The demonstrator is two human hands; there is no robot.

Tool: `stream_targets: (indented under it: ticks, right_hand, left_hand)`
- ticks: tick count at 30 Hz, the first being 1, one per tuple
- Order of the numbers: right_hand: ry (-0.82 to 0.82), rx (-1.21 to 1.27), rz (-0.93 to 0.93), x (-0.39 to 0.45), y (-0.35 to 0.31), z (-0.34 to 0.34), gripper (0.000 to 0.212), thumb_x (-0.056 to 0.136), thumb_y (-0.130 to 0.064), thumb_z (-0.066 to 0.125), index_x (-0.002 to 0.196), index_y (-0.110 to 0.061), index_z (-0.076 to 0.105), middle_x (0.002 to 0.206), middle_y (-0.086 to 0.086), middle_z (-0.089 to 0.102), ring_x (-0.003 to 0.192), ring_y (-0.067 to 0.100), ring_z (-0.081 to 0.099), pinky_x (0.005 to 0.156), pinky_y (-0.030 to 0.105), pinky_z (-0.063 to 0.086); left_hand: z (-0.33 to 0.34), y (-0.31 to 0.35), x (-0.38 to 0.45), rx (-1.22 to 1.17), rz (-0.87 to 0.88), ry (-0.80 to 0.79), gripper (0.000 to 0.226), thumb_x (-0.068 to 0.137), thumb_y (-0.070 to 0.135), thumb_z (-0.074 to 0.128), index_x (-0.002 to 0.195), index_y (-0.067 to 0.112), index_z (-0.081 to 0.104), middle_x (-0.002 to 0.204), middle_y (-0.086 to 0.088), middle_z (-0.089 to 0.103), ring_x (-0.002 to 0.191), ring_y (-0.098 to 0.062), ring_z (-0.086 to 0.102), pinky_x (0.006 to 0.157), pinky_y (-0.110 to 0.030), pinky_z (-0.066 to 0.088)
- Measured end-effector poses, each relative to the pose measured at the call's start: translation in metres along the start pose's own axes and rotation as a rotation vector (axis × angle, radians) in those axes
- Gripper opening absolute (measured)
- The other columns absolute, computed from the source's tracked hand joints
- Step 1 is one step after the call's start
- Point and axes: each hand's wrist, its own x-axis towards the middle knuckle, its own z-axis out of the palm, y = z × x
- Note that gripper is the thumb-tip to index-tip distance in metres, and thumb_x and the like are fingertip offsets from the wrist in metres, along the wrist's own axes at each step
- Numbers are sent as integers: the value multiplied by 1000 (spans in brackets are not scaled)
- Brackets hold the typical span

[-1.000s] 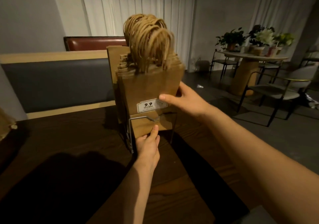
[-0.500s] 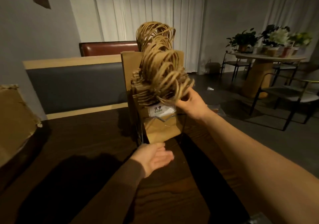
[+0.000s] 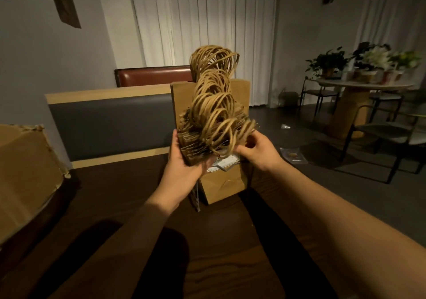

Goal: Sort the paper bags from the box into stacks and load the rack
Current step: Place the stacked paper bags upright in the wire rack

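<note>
Both hands, left [image 3: 182, 172] and right [image 3: 255, 151], grip the bags [image 3: 221, 183], whose handles [image 3: 216, 114] hide the rack [image 3: 196, 197].

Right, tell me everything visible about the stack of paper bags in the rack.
The stack of paper bags is brown kraft paper, flat-folded and standing upright in a wire rack on the dark wooden table. Its twisted paper handles bunch up in a tangled column of loops. A white label sits on the front bag. The left hand holds the stack's left edge; the right hand grips the front handles.
</note>
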Motion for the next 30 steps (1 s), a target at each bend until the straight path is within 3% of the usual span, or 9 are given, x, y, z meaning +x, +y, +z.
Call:
stream_targets:
  ticks: [3, 5, 7, 10, 12, 18, 22, 27, 30]
  right_hand:
    - [-33, -31, 4, 2, 0, -2, 49, 77, -34, 80, 118, -18, 58, 114, 11, 69, 104, 21, 67, 85, 23, 54]
    - [-39, -44, 5, 4, -1, -5, 53, 74, -40, 81, 118, -19, 59, 113, 9, 70, 104, 22, 67, 93, 37, 55]
    - [-25, -39, -1, 5, -3, -7, 48, 75, -38, 81, 115, -22, 60, 112, 9, 70, 103, 22, 68, 92, 41, 56]
    - [8, -8, -39, 3, -4, -4, 36, 80, -28, 80, 110, -24, 61, 112, 14, 69, 100, 26, 67, 87, 36, 57]
    - [27, -5, -64, 0, -1, -1, 32, 81, -26, 79, 107, -29, 60, 108, 13, 70, 96, 23, 67, 82, 31, 55]
    - [-80, -88, -1, -8, 15, -3, 36, 82, -29, 78, 114, -19, 64, 103, -18, 67, 90, -10, 61, 74, 7, 44]
    - [-155, -176, -66, 0, 6, -16, 35, 77, -21, 83, 109, -17, 69, 104, -13, 71, 96, -5, 65, 82, 8, 48]
    - [-185, -185, -110, 3, 10, -24, 44, 72, -22, 86, 113, -16, 70, 110, -9, 73, 106, 3, 66, 101, 32, 51]
    - [-255, -125, -42, 1, -3, -31, 68, 71, -27, 85, 132, -24, 55, 119, -12, 68, 112, 2, 63, 106, 36, 47]
  left_hand:
    - [4, 5, 21, -18, 38, 64, 86, 64, 39, 88, 137, 23, 46, 123, 1, 65, 108, -4, 66, 94, -32, 55]
    - [4, 4, 30, 83, 80, 70, 89, 46, 60, 88, 123, 41, 45, 133, -5, 57, 117, -11, 61, 104, -36, 49]
    - [5, 9, 34, 146, 103, 100, 95, 41, 63, 85, 122, 41, 41, 139, -4, 46, 123, -13, 54, 108, -35, 44]
    - [9, 18, 42, 166, 140, 146, 98, 50, 46, 86, 136, 20, 45, 135, 0, 38, 123, -14, 50, 110, -33, 41]
    - [9, 20, 43, 161, 145, 132, 105, 49, 45, 86, 140, 21, 40, 136, 0, 37, 125, -15, 47, 111, -33, 39]
    - [15, 8, 37, 176, 122, 50, 130, 42, 53, 87, 152, 27, 22, 148, 3, 26, 135, -12, 36, 116, -32, 30]
    - [15, 0, 31, -15, 86, -28, 123, 49, 34, 90, 151, 26, 22, 135, 1, 58, 124, -14, 56, 107, -39, 46]
    - [13, 1, 19, -42, 160, -114, 123, 63, 40, 89, 155, 39, 7, 144, 14, 50, 130, -3, 50, 111, -36, 39]
    - [14, 8, 14, -135, 166, -76, 115, 67, 59, 78, 155, 40, 6, 128, 47, 42, 119, 21, 45, 102, -19, 38]
